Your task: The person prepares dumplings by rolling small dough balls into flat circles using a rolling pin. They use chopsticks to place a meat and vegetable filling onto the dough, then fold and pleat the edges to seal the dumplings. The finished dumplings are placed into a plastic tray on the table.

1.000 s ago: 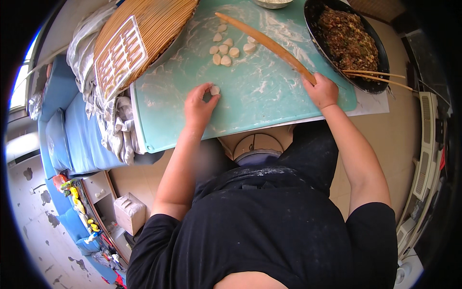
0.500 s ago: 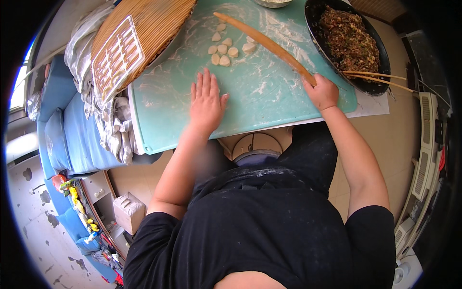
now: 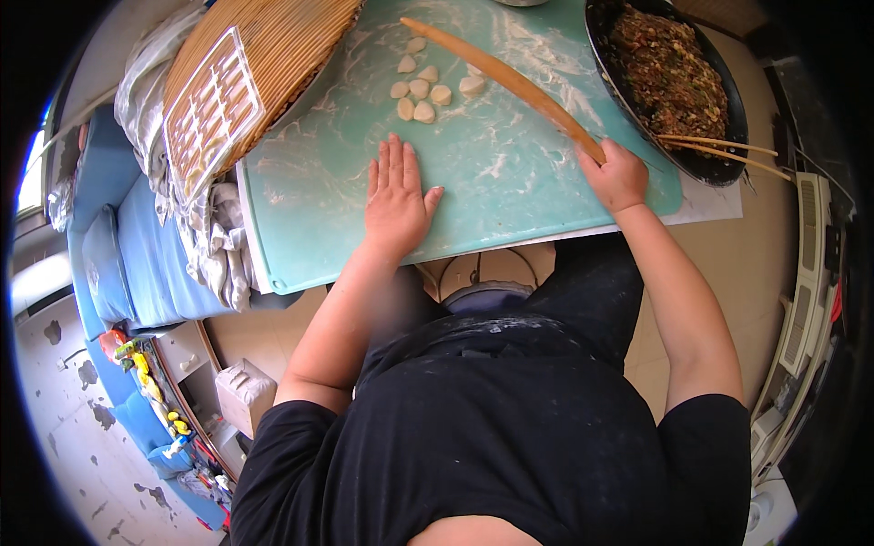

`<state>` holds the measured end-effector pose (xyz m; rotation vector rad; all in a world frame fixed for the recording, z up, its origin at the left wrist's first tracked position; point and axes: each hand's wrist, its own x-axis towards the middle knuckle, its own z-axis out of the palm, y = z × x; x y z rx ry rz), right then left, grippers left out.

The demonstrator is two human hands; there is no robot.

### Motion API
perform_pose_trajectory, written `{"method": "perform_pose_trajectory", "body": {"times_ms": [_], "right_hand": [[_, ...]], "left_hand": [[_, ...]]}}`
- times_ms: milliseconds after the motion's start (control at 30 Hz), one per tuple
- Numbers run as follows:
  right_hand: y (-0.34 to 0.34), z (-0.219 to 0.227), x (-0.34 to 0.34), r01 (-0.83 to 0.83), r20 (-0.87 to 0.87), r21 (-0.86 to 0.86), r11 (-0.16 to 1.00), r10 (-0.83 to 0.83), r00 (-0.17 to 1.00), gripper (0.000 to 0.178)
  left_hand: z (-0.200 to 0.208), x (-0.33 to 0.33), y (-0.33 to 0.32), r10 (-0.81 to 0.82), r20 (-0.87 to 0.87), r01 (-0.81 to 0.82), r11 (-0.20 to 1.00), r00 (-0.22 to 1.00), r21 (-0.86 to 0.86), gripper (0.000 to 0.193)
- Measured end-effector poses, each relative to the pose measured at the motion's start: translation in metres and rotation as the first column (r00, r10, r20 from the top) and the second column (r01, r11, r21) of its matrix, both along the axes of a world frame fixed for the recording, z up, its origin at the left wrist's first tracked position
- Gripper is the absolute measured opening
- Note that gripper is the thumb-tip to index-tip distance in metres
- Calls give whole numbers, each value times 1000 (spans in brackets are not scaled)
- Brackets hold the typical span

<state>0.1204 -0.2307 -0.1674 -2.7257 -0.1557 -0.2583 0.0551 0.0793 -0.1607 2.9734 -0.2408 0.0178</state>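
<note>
Dough pieces (image 3: 423,86) on mat (image 3: 309,218) (pan (image 3: 719,164) right)

Single head-worn fisheye view, looking steeply down, close over flour-dusted pale green work surface (image 3: 510,205) and own torso.

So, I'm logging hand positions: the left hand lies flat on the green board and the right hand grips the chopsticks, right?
Not quite. The head view shows the right hand gripping the long wooden rolling pin, not the chopsticks, which rest on the black pan. The left hand does lie flat on the green board.
</note>
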Motion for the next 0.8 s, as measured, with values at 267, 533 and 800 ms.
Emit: {"method": "perform_pose_trajectory", "body": {"times_ms": [267,533,800], "right_hand": [[0,3,2,7,-56,-24,1000,-8,998,39],[1,7,1,21,-37,-15,1000,-21,999,39],[0,5,-1,31,-86,9,999,-30,996,38]], "left_hand": [[12,42,63,81,317,-166,954,945,251,45],[22,98,29,57,27,-44,932,998,-360,45],[36,64,28,-85,-174,-3,891,981,-454,46]]}}
